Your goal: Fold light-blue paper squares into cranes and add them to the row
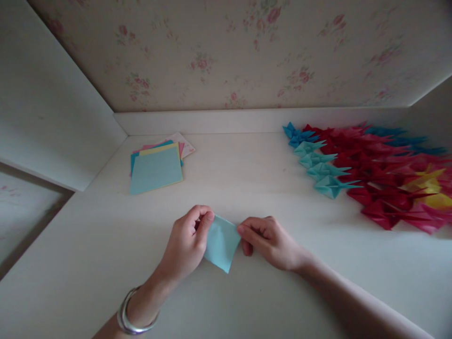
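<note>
Left hand: fingers curled, pinching the light-blue paper at its left | right hand: thumb and fingertips closed on its right corner | paper: held between both hands over the white desk, nearer than the paper stack and folded cranes

The small square of folded paper is pale aqua; the flat paper stack shows aqua, yellow, blue and pink. Folded paper figures run blue, aqua, red, pink and yellow, against cream wallpaper with pink roses.
</note>
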`<action>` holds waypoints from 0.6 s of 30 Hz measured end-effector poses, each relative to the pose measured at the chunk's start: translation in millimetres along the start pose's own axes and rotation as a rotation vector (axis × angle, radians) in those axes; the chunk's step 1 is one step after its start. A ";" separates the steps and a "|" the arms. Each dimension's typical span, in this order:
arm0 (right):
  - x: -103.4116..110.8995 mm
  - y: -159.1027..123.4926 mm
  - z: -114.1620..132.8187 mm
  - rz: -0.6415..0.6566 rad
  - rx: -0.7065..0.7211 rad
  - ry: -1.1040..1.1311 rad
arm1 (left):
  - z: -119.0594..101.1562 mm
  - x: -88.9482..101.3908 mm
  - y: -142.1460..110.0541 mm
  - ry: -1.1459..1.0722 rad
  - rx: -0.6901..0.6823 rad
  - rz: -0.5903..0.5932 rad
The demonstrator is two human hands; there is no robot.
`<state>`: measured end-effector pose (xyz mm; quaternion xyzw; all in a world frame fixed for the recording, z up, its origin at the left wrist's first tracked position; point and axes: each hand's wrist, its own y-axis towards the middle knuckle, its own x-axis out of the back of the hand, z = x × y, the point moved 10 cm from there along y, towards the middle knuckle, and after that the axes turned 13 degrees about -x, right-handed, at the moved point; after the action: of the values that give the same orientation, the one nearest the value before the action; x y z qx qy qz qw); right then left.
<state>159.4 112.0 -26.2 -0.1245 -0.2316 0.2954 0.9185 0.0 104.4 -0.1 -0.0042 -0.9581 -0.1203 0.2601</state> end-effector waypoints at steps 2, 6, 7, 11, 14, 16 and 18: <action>3.7 0.2 -1.9 -0.030 -0.005 0.051 | 7.0 12.1 0.7 -0.003 0.044 -0.127; 5.0 0.9 -6.3 -0.051 -0.001 0.210 | 12.0 17.1 1.0 -0.062 0.086 -0.222; 3.4 1.5 -7.7 -0.039 -0.003 0.253 | 10.8 13.7 1.2 -0.083 0.084 -0.205; 1.1 5.2 -11.2 -0.022 -0.009 0.368 | 6.7 -0.8 -1.4 -0.192 0.101 -0.129; 12.5 7.4 -13.0 -0.094 -0.012 0.476 | 11.4 -10.5 -6.4 -0.436 0.199 -0.117; 18.8 8.3 -14.1 -0.117 -0.024 0.551 | 12.3 -14.0 -8.3 -0.576 0.247 -0.125; 19.9 9.3 -13.5 -0.095 -0.031 0.588 | 10.8 -15.7 -8.4 -0.616 0.263 -0.110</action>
<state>175.9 130.0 -34.2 -0.2079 0.0344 0.1995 0.9570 7.6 99.6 -18.9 0.0449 -0.9977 -0.0027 -0.0504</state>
